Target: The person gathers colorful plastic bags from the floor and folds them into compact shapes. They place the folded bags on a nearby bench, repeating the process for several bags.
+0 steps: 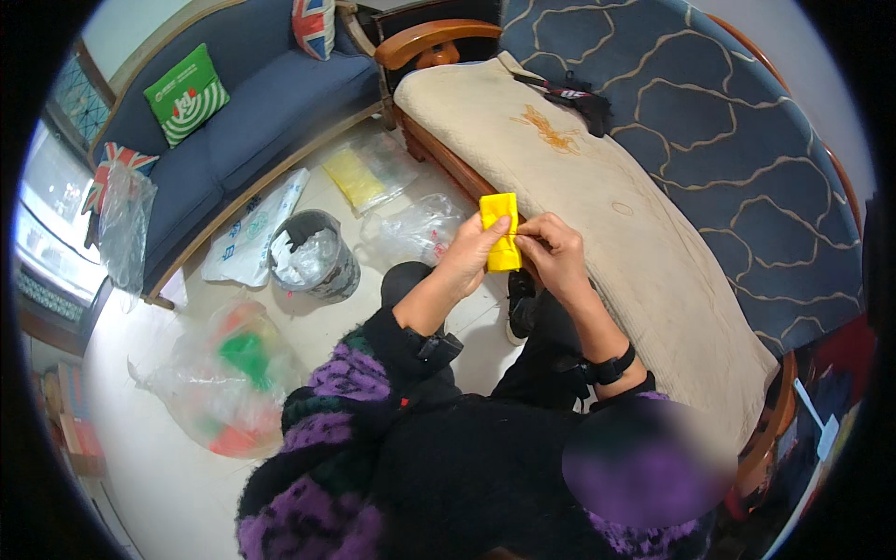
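My left hand (467, 253) grips a folded yellow plastic packet (498, 210), its thumb pressed across the front. At the packet's right edge my right hand (556, 245) pinches a thin dark strand, perhaps a rubber band, that runs to the packet's middle. The packet stands roughly upright above my lap, beside the edge of the cream-covered couch seat. A tangle of orange rubber bands (549, 129) lies on the cream cover, and a single band (621, 208) rests apart from it.
The cream seat cover (672, 294) lies at the right, with a black item (588, 105) at its far end. On the floor are a waste bin (339, 273), a clear bag with yellow packets (357, 178), a clear bag (416, 227), a white bag (238, 245) and a large filled bag (238, 392). A blue sofa (273, 105) stands behind.
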{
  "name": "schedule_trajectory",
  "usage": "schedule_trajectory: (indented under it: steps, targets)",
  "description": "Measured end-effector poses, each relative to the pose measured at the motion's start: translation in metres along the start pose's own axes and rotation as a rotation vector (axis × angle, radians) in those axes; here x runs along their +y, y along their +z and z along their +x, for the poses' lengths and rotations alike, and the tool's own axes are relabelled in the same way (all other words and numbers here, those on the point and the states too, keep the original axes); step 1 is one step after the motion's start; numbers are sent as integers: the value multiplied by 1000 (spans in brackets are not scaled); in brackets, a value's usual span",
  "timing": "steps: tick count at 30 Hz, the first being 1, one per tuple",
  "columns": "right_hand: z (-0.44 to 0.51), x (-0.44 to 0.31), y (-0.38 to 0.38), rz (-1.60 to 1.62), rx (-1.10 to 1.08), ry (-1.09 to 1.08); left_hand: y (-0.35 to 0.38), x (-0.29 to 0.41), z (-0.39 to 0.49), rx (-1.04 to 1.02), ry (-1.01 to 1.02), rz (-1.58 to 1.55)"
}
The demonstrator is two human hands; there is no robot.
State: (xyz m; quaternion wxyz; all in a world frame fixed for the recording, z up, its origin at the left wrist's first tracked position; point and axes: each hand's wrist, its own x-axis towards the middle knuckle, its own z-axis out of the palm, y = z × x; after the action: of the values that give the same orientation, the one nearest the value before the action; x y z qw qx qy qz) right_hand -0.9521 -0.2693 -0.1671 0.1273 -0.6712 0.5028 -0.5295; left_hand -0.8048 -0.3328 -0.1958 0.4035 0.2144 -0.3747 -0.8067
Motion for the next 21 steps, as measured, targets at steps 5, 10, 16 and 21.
schedule_trajectory:
  steps: [5,10,16,21]
  targets:
    - [-1,-3,2,-99,-99,-44,-2,-5,-8,91,-46,124]
    - [-10,4,8,-26,-133,43,1,-10,-12,116,-19,88]
    - [1,-1,-10,1093,61,524,-14,-9,-5,237,-48,-45]
    - [3,-10,-14,389,-161,415,-25,-8,-12,317,-75,46]
